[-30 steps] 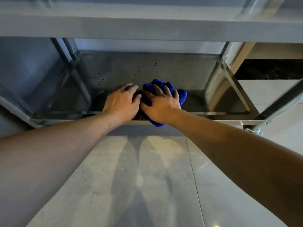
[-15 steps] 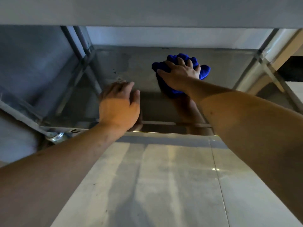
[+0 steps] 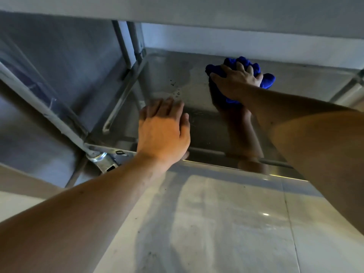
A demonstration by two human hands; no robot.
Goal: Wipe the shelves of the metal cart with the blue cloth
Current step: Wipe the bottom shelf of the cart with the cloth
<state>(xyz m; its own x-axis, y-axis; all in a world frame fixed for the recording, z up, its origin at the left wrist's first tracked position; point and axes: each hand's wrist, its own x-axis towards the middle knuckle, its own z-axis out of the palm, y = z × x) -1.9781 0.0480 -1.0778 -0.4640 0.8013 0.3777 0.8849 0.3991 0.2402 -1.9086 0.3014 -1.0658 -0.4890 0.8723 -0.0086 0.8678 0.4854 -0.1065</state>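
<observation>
Single view only, head-worn, wide-angle. The camera sits low, beneath the cart's upper shelf [image 3: 197, 6], which fills the top edge of frame. It faces forward and down onto the bottom shelf [image 3: 197, 85], close in. Both forearms enter from the lower corners. Floor tiles [image 3: 216, 223] fill the near foreground. No second view to share any part of the scene.
</observation>
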